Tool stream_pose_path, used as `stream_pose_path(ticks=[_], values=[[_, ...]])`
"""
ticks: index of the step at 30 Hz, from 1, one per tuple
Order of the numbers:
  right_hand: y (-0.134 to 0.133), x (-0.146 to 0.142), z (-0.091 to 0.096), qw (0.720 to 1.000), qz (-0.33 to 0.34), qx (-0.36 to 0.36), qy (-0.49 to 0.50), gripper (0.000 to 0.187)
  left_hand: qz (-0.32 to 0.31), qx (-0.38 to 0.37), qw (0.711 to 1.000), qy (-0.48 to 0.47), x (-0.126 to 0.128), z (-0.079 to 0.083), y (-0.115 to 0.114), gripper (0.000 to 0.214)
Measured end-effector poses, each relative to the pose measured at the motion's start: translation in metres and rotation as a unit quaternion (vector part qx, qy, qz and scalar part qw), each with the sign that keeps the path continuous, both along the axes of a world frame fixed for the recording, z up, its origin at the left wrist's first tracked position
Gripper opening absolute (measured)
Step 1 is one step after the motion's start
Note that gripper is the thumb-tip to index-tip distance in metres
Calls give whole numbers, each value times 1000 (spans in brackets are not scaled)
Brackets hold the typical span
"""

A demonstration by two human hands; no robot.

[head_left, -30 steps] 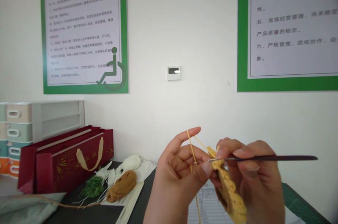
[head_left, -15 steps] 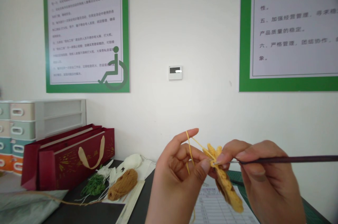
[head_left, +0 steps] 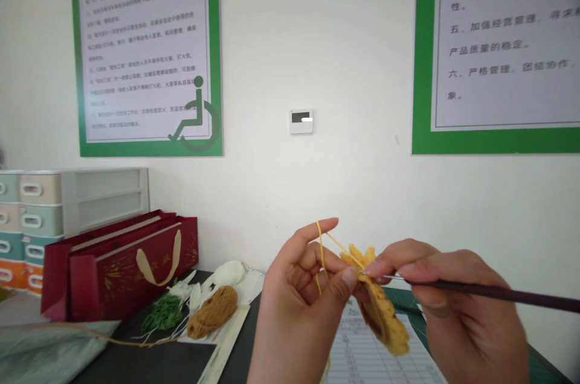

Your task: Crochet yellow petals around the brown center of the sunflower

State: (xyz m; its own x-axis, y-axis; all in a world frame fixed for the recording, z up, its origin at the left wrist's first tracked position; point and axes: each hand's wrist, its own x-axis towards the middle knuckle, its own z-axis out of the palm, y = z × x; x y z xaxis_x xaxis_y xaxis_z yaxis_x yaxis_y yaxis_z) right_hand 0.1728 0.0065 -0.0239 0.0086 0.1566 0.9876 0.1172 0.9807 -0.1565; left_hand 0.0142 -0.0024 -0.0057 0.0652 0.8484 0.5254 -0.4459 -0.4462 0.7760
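Note:
My left hand (head_left: 301, 299) pinches the edge of a yellow crochet piece (head_left: 385, 317) between thumb and fingers. Yellow yarn (head_left: 322, 245) loops over its raised index finger and runs down to the piece. In my right hand (head_left: 457, 293) is a crochet hook (head_left: 498, 293) with a dark handle and a thin metal shaft. The hook's tip meets the yellow piece close to my left thumb, where fingers partly hide it. My right fingertips also touch the piece's top edge.
On the dark table at left lie a brown yarn skein (head_left: 212, 311), green yarn (head_left: 163, 313) and white yarn (head_left: 228, 273). Red gift bags (head_left: 131, 275) stand before a drawer unit (head_left: 104, 197). A printed sheet (head_left: 362, 348) and a green mat (head_left: 408, 299) lie beneath my hands.
The hook's handle end has tipped downward as my right hand turned. The yellow piece has shifted slightly left and rotated, showing more of its inner side. My left hand keeps its grip.

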Motion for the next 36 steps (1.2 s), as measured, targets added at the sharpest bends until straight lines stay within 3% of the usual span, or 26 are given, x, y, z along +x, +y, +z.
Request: stream_pose_path(ticks=[6,10,14,20,23,26,30,33,36], values=[[-3,11,2,991,-86,61,-85,18,-5,-11,1000,-17,1,0,-1,46],[-9,6,3,959,-174,165,-154,26,-24,-37,999,-26,1,1,-3,51],[-3,-3,-3,949,-229,196,-89,30,-44,-55,996,-47,2,2,-4,59],[21,-7,-16,980,-126,148,38,23,-61,-80,991,-87,3,4,0,68],[21,-10,-17,961,-208,182,22,21,-37,-72,993,-83,6,3,0,65],[12,-14,-16,944,-277,177,9,19,30,-24,998,-55,10,1,-4,64],[0,-19,-15,968,-220,109,48,8,76,4,997,-10,11,-1,-9,57],[-3,-24,-17,980,-133,16,145,10,54,7,998,-7,8,-1,-9,51],[-2,-26,-17,972,-7,-106,210,15,23,4,999,-30,7,0,-6,48]])
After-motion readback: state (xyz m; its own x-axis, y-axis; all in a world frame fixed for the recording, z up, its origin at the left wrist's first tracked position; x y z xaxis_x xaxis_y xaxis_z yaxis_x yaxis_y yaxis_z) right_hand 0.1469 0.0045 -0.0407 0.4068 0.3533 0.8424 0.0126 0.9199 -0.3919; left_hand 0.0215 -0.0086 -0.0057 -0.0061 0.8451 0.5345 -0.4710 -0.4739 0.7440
